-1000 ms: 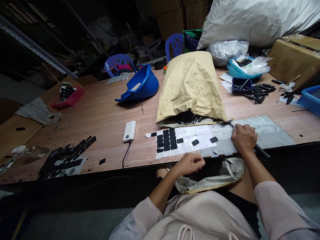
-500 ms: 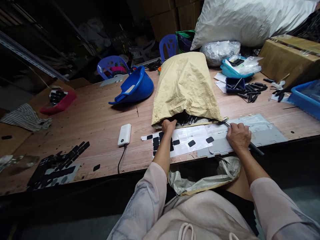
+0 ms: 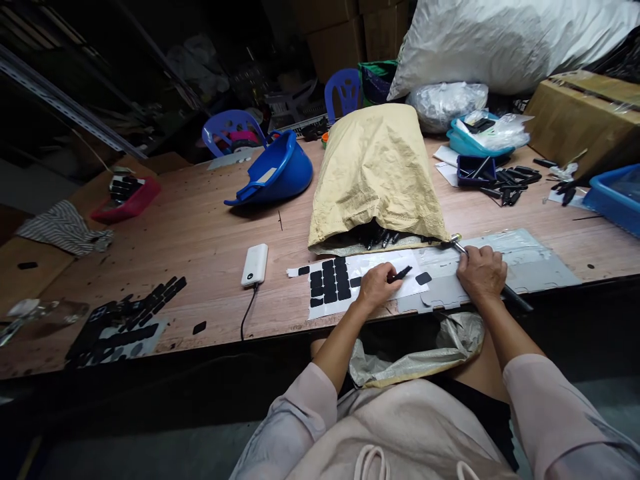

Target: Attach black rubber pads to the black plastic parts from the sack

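Note:
In my left hand (image 3: pixel 377 285) is a slim black piece (image 3: pixel 401 274), pinched above a white sheet (image 3: pixel 327 309) that carries rows of black rounded patches (image 3: pixel 330 280). My right hand (image 3: pixel 483 273) is wrapped around a hammer (image 3: pixel 517 299) with a metal shaft and black handle. The hammer's head end rests by the right corner of a yellow woven sack (image 3: pixel 375 167). Black pieces (image 3: pixel 383 237) show in the sack's open mouth, which faces me. Under my right hand lies a grey taped board (image 3: pixel 543 267). One loose black patch (image 3: pixel 423 278) sits between my hands.
A white power bank (image 3: pixel 255 265) with a cable lies left of the sheet. Behind are a blue basin (image 3: pixel 280 170) and a red tray (image 3: pixel 127 203). Rightward stand a small dark box (image 3: pixel 475 172), loose black pieces (image 3: pixel 517 177), a carton (image 3: pixel 585 127) and a blue tub (image 3: pixel 615 200).
My left hand has come out of the sack's mouth and moved right and toward me, now holding a black piece. My right hand keeps its grip on the hammer. The view has shifted slightly.

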Demonstrator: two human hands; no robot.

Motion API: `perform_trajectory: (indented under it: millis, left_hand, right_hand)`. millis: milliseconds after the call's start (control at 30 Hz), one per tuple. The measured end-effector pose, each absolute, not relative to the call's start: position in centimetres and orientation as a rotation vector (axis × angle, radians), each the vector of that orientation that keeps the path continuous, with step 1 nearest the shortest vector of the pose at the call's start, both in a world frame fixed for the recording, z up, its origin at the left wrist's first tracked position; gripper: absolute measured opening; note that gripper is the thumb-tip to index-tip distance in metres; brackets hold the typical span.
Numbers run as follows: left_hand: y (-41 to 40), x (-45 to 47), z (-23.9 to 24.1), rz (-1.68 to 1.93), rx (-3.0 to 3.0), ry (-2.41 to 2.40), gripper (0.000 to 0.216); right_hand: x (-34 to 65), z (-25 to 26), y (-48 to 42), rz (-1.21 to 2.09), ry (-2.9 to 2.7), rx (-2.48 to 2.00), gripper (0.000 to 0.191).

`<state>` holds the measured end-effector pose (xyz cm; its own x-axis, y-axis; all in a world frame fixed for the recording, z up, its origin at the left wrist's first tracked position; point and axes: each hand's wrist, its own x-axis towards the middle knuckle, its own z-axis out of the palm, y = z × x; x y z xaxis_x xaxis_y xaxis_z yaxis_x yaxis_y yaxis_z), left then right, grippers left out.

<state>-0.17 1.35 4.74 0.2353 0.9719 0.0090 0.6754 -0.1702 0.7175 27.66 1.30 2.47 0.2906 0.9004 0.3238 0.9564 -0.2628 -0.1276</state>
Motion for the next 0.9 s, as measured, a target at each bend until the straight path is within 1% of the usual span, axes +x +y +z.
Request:
perform_trajectory:
  millis: [367,500,633,767,900]
  left_hand:
    - [1.1,-0.4,1.8,0.727,1.942,1.37,0.02]
    - [1.2,-0.2,1.7,0.734,1.959,1.35,0.02]
    - [1.3,-0.2,1.7,0.735,1.99,1.335,0.022]
    - [1.3,-0.1,1.4,0.743,1.975,1.335,0.021]
    - [1.4,0.0,1.0,0.76,1.968,1.327,0.022]
  right_hand:
    - [27.9,2.7,1.4,-0.199,-1.68,-2.266,0.038]
    - [28.1,3.0,1.2,-0.128,-1.597,-2.211,0.035]
    - [26.1,3.8,-1.3,-0.037,-1.52,-1.957,0.038]
    - [22.3,4.1,-4.9,0.167,-1.688,-1.617,0.035]
    - [19.8,3.2,-6.8,0.228,-1.808,-1.528,0.034]
